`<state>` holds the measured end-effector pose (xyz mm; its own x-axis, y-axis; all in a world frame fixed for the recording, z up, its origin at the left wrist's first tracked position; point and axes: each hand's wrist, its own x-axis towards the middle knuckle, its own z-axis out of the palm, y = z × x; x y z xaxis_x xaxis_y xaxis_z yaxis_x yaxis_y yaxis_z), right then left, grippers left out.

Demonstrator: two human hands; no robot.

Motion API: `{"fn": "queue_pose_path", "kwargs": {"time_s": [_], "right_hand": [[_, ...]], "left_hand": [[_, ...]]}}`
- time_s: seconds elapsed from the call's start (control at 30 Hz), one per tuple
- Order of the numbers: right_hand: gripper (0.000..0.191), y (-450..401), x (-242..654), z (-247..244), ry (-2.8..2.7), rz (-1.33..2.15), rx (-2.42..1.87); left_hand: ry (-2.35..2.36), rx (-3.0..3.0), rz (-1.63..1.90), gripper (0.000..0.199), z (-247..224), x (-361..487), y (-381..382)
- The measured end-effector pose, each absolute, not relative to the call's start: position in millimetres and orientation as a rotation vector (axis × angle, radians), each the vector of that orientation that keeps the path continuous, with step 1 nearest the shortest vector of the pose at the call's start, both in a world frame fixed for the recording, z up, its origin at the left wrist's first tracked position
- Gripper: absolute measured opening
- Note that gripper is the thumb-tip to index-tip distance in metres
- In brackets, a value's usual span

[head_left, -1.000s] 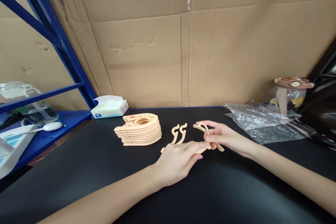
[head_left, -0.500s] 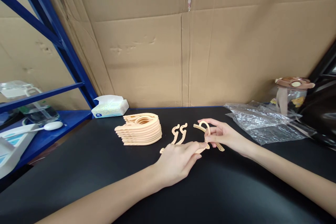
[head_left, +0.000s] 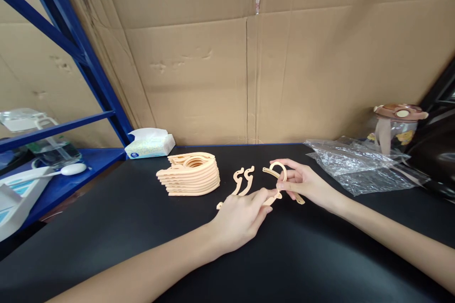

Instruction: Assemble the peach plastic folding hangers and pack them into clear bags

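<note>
Low over the black table, my left hand [head_left: 241, 218] is closed on a peach plastic hanger arm [head_left: 272, 200], most of which it covers. My right hand [head_left: 302, 180] pinches a curved hanger hook [head_left: 280, 164] of the same colour. Hook and arm meet between my fingertips; whether they are locked together I cannot tell. Behind my right fingers lies another curved hanger piece [head_left: 300, 200], partly hidden. Two loose hanger arms [head_left: 246, 184] lie side by side just beyond my left hand. Farther left stands a neat stack of folded peach hangers [head_left: 192, 181].
A tissue pack [head_left: 151, 144] sits at the back left, beside a blue metal frame [head_left: 85, 75]. Crumpled clear plastic bags [head_left: 359, 168] and a bottle with a brown lid [head_left: 400, 125] are at the right. Cardboard [head_left: 192, 75] walls off the back.
The hook in my right hand has turned so that its loop faces me more fully. My left fingers have drawn back slightly, baring more of the hanger arm's end.
</note>
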<state>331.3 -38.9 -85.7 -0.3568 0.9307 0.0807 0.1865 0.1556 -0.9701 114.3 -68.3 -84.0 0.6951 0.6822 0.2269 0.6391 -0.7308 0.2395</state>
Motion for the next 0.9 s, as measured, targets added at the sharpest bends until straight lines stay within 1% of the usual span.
{"fn": "queue_pose_path", "kwargs": {"time_s": [0.17, 0.73, 0.9], "right_hand": [[0.066, -39.6, 330.5, -86.7, -1.649, 1.224, -1.090], [0.062, -40.7, 329.5, -89.6, -1.684, 1.269, -1.096], [0.061, -41.9, 328.4, -88.6, -1.685, 1.275, -1.073]], "left_hand": [[1.139, 2.703, 0.469, 0.029, -83.8, 115.0, -68.7], [1.107, 2.663, 0.458, 0.027, -83.4, 113.8, -68.2], [1.098, 2.635, 0.460, 0.030, -82.5, 114.3, -68.3]]}}
